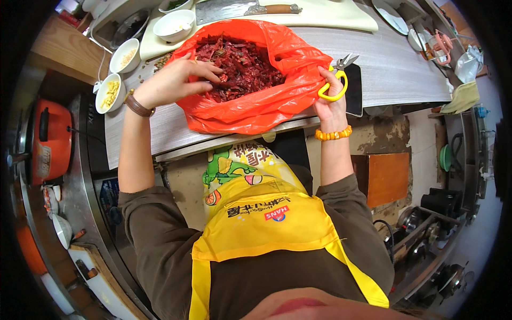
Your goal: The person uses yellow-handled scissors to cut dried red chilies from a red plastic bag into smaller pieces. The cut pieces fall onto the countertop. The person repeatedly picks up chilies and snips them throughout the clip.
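An orange-red plastic bag (296,94) lies on the grey wood-grain table (384,52), its mouth spread wide. Inside is a heap of dark red dried chilli pieces (240,68). My left hand (192,76) rests at the left rim of the bag, fingers apart over the pieces; whether it pinches one cannot be told. At the bag's right side, my right hand (332,96) holds yellow-handled scissors (340,80), their blades pointing up and away and parted. A dark flat device (354,90) lies beside that hand.
A cleaver (228,10) lies on a cream mat (336,16) beyond the bag. Left of it stand white bowls, one with yellow chopped bits (110,95), one with pale minced bits (125,56). Small brown-green bits lie near the bag. Plates (390,16) and a pink-handled item (443,47) are right.
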`<state>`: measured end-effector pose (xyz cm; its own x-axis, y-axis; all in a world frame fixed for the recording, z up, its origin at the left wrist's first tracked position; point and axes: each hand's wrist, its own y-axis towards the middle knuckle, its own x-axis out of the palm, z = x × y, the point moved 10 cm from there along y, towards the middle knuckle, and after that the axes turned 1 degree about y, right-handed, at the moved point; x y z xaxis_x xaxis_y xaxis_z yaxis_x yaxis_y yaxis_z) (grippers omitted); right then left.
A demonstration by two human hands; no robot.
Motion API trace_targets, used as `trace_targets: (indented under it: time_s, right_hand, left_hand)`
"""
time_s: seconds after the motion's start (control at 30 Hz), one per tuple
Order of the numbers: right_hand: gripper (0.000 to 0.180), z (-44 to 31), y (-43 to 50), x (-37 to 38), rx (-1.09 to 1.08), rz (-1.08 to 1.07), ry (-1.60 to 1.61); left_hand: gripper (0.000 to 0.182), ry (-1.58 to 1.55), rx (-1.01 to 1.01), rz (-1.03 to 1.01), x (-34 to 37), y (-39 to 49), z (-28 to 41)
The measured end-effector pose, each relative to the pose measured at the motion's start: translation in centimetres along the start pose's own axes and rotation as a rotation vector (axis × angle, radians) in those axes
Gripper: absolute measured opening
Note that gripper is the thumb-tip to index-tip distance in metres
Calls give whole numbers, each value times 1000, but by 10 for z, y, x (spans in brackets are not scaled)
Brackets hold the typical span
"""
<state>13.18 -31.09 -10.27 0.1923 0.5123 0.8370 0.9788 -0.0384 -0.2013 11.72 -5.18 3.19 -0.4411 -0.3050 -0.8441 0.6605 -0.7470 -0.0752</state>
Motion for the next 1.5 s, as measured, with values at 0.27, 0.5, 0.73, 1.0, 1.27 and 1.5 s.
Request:
trace_targets:
  time_s: [0.27, 0.5, 0.73, 1.0, 1.27, 1.5]
  right_hand:
    - [18, -11, -8, -5, -82, 61, -97]
    - [11, -43, -33, 11, -273, 138, -670]
    - [18, -78, -69, 48, -594, 75, -853]
    - [23, -17, -105, 85, -179, -287, -640]
    - [24, 18, -112, 76, -9, -311, -589]
    - [34, 72, -134, 69, 304, -385, -531]
  left_hand:
    - [18, 42, -171, 287, -36, 47, -39]
    - [20, 418, -50, 70, 21, 85, -21]
    - [16, 433, 217, 264, 17, 80, 12]
    - [14, 455, 73, 116, 34, 88, -7]
    - [14, 534, -22, 126, 36, 79, -2]
    - [17, -691, -170, 462, 6, 55, -32]
